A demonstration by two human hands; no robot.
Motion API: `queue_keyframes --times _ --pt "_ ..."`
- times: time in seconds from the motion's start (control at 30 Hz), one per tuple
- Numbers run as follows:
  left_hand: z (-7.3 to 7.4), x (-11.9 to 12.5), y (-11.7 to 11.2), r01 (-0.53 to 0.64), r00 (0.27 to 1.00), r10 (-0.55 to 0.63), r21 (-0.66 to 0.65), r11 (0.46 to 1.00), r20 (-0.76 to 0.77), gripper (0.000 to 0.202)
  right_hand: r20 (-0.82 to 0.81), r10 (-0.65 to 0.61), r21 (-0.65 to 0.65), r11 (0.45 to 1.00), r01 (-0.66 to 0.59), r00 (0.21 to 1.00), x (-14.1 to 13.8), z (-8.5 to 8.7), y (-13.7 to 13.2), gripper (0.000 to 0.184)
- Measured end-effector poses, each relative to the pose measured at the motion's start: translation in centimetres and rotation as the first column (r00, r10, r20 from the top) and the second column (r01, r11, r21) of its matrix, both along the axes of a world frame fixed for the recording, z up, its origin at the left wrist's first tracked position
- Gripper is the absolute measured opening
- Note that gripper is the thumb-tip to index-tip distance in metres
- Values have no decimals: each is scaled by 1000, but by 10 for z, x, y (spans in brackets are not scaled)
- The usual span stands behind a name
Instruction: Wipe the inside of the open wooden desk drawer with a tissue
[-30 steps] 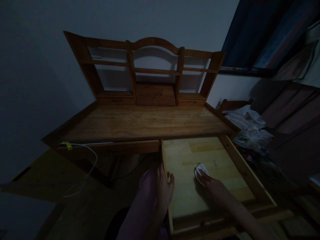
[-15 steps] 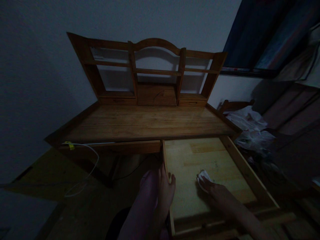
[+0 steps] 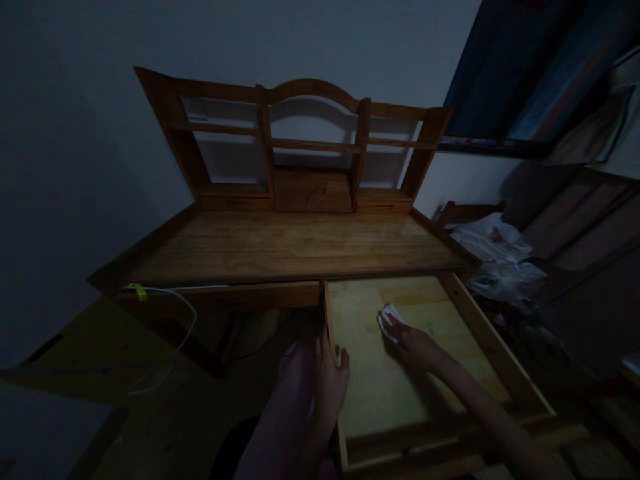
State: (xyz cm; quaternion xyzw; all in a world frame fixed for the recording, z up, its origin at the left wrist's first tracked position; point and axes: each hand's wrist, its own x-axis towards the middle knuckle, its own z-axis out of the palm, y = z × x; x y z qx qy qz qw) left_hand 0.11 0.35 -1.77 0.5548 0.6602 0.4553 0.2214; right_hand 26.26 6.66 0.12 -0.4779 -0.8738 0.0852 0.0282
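A pulled-out wooden drawer [image 3: 360, 400] with a pale bottom board lies below the desk. My left hand [image 3: 331, 383] grips its left side wall, the thumb on the inner side and some fingers over the outer side. Inside the drawer, my right hand [image 3: 417, 347] presses a crumpled white cloth [image 3: 391, 323] flat against the board, left of the middle and toward the back. The fingers lie over the cloth and cover part of it. Small dark marks [image 3: 431, 328] show on the board to the right of that hand.
Behind the drawer stands the wooden desk [image 3: 300, 247] with a shelf unit [image 3: 314, 143] on top. A white cable [image 3: 187, 310] with a yellow tag hangs at the front left. White plastic bags [image 3: 493, 237] are piled to the right. The room is dim.
My right hand has slid the white cloth across the drawer bottom, away from me and slightly left. My left hand stays on the drawer's side wall.
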Motion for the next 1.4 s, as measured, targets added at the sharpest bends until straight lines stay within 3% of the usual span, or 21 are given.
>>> queue_keyframes --times 0.17,0.3,0.7,1.03,1.23,1.4 --pt "2 1 -1 19 999 -19 -4 1000 45 57 10 -3 8 1000 3 1000 -13 2 28 64" --pt "3 1 -1 14 998 -13 -6 1000 63 55 -17 -39 11 999 39 999 -14 -3 28 59" --pt "-10 2 2 44 991 -41 -18 999 127 56 -75 -61 -31 998 59 995 -4 -9 -56 59" --pt "13 0 -3 -17 1000 17 29 999 -19 53 -111 -53 -41 998 49 992 7 -17 -99 80" --pt "15 1 -4 -36 992 40 29 999 -116 52 -165 -113 -48 993 106 980 -10 -21 -83 85" --pt "3 2 -2 -14 999 16 55 998 -34 52 -260 -82 -128 991 50 962 -38 -12 -47 84"
